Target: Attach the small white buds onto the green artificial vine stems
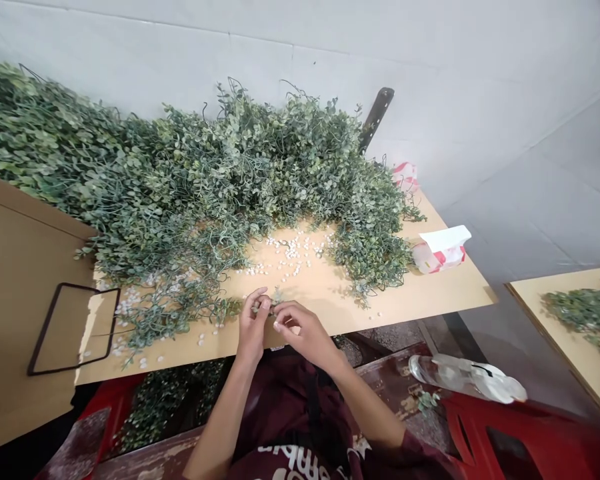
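My left hand (253,327) is closed in a pinch just over the table's near edge, holding a small leafy sprig (278,294). Against the same sprig, my right hand (307,331) has thumb and fingers curled together. Fingers cover most of the stem, so the exact join between the hands is hidden. Small white pieces (293,248) lie scattered on the board beyond the hands. A large heap of green artificial foliage (260,160) curves around them, and a looser bunch of stems (165,317) spreads to the left of my left hand.
The work happens on a tan tabletop (325,300). At left stands a cardboard box (25,253) beside a dark wire frame (55,320). A pink and white packet (440,257) sits at right. Below are a clear bottle (460,378) and red chair (500,440); another foliage-covered board (540,320) is farther right.
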{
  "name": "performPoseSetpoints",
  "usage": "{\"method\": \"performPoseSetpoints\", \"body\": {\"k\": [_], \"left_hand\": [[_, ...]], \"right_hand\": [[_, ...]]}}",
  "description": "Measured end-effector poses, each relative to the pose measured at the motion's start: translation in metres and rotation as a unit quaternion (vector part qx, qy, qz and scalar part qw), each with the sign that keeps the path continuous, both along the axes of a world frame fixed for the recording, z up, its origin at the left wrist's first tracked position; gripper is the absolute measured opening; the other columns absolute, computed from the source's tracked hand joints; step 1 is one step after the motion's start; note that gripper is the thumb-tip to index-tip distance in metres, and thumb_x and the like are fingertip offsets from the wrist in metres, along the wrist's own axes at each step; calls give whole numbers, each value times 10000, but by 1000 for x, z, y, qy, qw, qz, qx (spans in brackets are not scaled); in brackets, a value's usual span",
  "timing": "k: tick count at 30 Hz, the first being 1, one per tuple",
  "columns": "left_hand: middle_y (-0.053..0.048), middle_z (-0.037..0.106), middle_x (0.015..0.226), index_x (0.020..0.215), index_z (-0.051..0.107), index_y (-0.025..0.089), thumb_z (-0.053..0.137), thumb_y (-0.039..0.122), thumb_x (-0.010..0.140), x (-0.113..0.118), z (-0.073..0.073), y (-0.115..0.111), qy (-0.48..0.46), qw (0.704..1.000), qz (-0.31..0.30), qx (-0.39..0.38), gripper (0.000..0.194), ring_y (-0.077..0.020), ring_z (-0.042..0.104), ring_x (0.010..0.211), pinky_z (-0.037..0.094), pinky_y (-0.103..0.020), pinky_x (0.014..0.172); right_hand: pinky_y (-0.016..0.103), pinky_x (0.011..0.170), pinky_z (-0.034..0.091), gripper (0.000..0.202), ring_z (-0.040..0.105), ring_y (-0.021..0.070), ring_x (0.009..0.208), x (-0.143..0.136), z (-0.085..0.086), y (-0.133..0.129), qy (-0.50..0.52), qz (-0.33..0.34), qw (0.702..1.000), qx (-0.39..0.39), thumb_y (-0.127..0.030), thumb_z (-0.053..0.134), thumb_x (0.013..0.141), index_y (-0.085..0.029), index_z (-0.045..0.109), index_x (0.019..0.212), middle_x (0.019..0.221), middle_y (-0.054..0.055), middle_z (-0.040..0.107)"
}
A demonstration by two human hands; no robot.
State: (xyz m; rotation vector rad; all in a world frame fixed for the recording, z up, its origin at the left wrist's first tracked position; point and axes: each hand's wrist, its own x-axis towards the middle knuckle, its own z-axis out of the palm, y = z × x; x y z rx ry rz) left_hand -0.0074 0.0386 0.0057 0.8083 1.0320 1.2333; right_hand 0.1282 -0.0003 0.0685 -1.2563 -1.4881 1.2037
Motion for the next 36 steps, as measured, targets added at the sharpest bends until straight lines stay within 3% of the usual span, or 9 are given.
{"method": "performPoseSetpoints", "body": {"k": [3,5,9,11,16,20,26,36], "left_hand": [[-54,633,1051,1265,559,230,700,413,821,5,2,-5,-81,995,-54,7,500,-176,626,996,495,-295,896],[-88,631,1163,1274,564,220,723,409,795,8,1,-8,-126,989,-80,5,538,-218,610,1107,487,-332,957],[-125,596,1323,1236,612,199,745,389,778,18,-3,-10,-154,986,-66,-13,513,-260,540,1268,428,-368,1068],[-122,618,1299,1185,642,190,730,390,799,24,-4,-9,-143,988,-46,-25,444,-247,549,1258,429,-354,1063],[-80,684,1029,1074,652,179,698,448,810,20,-6,-3,-66,997,-29,-28,380,-195,640,973,498,-311,881],[-28,601,840,948,616,183,590,457,877,-1,-4,1,75,992,-91,46,284,-149,547,743,457,-264,725],[-16,557,776,899,568,195,402,471,968,-11,8,-1,214,945,-212,129,329,-171,503,717,399,-277,701],[-5,536,717,795,532,180,331,475,996,-11,6,4,236,915,-283,162,409,-148,484,666,379,-263,666]], "right_hand": [[334,888,498,121,609,203,1006,-7,-28,6,107,-73,991,-19,-334,636,867,-213,631,864,1035,74,638],[348,882,507,154,625,198,937,-7,-40,11,204,-127,969,-48,-359,674,844,-212,630,849,992,65,642],[351,845,531,211,624,171,812,-6,-47,19,385,-173,900,-104,-379,734,795,-213,606,821,944,48,641],[324,827,528,224,611,154,788,-6,-46,22,421,-175,884,-107,-372,752,781,-206,602,801,916,40,630],[252,615,465,227,529,103,600,5,-44,20,377,-138,908,-122,-359,751,791,-198,591,800,730,-10,577],[223,477,325,242,421,69,462,22,-43,19,329,-94,929,-143,-371,756,786,-194,591,809,634,-40,545],[216,458,291,272,421,67,448,32,-44,25,299,-16,936,-183,-409,760,775,-180,616,807,618,-40,552],[198,426,245,302,383,50,382,36,-57,33,302,39,925,-229,-414,770,761,-169,597,797,520,-68,522]]}}
